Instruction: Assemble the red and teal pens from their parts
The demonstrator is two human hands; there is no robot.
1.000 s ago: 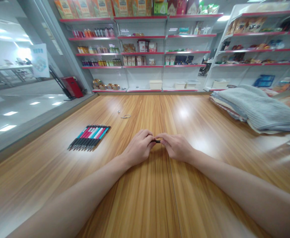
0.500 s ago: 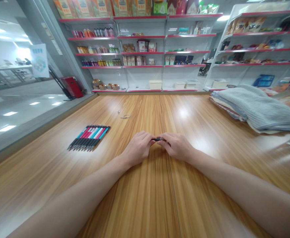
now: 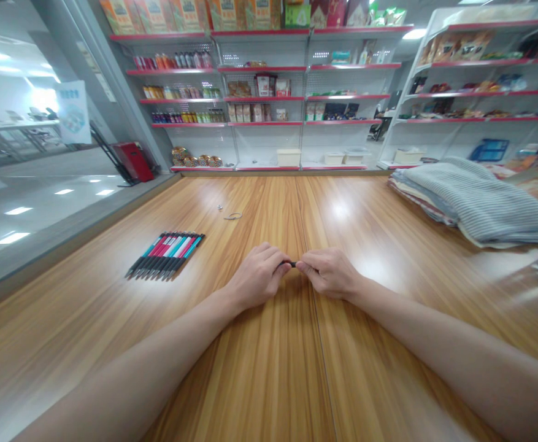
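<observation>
Between my two hands, just above the wooden table (image 3: 269, 344), is a slim black pen (image 3: 292, 264), of which only a short dark length shows. My left hand (image 3: 260, 273) is closed on one end, thumb against fingers. On the other end my right hand (image 3: 327, 272) is closed too, with its fingers curled. The rest of the pen is hidden inside both hands. To the left lies a flat row of several pens (image 3: 165, 255) with red, teal and white barrels and black grips, side by side and tips toward me.
Behind the row lie a thin ring-like loop (image 3: 233, 216) and a tiny shiny piece (image 3: 219, 207). A stack of folded cloths (image 3: 484, 199) sits at the right. Stocked shelves (image 3: 264, 126) stand beyond the table's far edge, and a red box (image 3: 133, 161) on the floor at left.
My right fingers have curled further in and moved slightly right, opening a small gap between the hands. The dark piece between them sits a little lower. The row of pens is unmoved.
</observation>
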